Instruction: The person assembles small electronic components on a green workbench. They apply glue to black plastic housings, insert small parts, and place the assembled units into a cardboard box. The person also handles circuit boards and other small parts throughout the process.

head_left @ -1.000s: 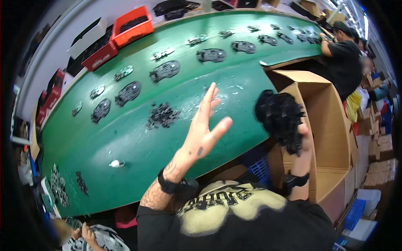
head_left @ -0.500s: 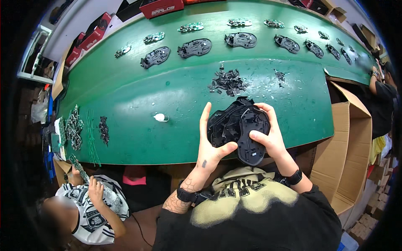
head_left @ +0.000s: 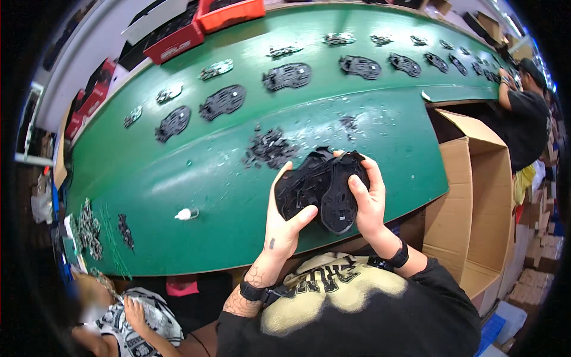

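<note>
My left hand [head_left: 281, 231] is closed around a black plastic mouse top shell [head_left: 300, 183], its hollow inner side turned up and its thumb on the near rim. My right hand [head_left: 372, 205] grips a black mouse bottom shell [head_left: 340, 202] at its right edge, thumb on top and fingers behind. The two shells are side by side and overlap over the table's near edge; whether they are joined is unclear. Just beyond them lies a heap of small black pieces [head_left: 270, 149], with a smaller heap [head_left: 348, 123] to its right.
A row of black mouse bottoms [head_left: 287, 77] and a row of circuit boards [head_left: 215, 69] line the green table [head_left: 226, 178]. A small white bottle [head_left: 187, 214] lies at left. An open cardboard box [head_left: 455, 202] stands at right. One co-worker sits at lower left, another works at far right.
My view has swung to the right, so the table's contents appear farther left. Both shells stay in my hands. My right thumb has shifted from the bottom shell's middle toward its edge.
</note>
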A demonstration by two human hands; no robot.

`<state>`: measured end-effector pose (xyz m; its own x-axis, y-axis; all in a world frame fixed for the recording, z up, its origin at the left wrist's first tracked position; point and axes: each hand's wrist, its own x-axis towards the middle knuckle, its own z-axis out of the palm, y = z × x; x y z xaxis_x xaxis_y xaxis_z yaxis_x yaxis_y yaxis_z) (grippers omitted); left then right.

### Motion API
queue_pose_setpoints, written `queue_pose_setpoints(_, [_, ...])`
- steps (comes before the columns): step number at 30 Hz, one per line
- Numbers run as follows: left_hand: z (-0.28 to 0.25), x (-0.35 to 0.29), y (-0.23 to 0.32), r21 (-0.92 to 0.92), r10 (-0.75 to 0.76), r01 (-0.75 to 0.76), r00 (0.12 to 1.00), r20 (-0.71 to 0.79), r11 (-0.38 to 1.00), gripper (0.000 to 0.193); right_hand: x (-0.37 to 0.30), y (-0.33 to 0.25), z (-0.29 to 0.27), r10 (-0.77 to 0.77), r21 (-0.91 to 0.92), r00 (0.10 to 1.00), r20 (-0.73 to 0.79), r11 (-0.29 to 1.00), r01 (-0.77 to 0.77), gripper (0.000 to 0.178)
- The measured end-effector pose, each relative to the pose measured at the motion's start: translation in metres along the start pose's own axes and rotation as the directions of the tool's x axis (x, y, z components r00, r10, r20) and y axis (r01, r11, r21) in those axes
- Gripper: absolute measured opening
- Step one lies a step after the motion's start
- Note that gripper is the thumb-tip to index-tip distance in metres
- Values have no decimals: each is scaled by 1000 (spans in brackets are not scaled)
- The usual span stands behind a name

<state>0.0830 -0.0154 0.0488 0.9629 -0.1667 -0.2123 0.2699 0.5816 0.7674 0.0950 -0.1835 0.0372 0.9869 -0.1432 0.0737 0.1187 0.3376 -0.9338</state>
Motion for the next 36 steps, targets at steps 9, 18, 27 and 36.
queue_pose_setpoints(9, [34, 33, -18, -63, -184, 204, 955, 234, 977, 102, 11, -37, -39, -16, 235, 998, -68, 972, 31, 37])
queue_pose_setpoints(18, [25, 30, -20, -236, -184, 216, 971, 153, 947, 99, 38, -58, -57, -99, 213, 982, -161, 968, 132, 32])
queue_pose_setpoints(27, [3, 21, -1, -234, -127, 147, 987, 99, 961, 100, 131, -50, -153, -44, -961, 999, 22, 273, 33, 45])
queue_pose_setpoints(36, [5, 19, 2, -73, -103, 112, 988, 119, 991, 100, 55, -97, -62, 193, -588, 919, 343, 808, 49, 38])
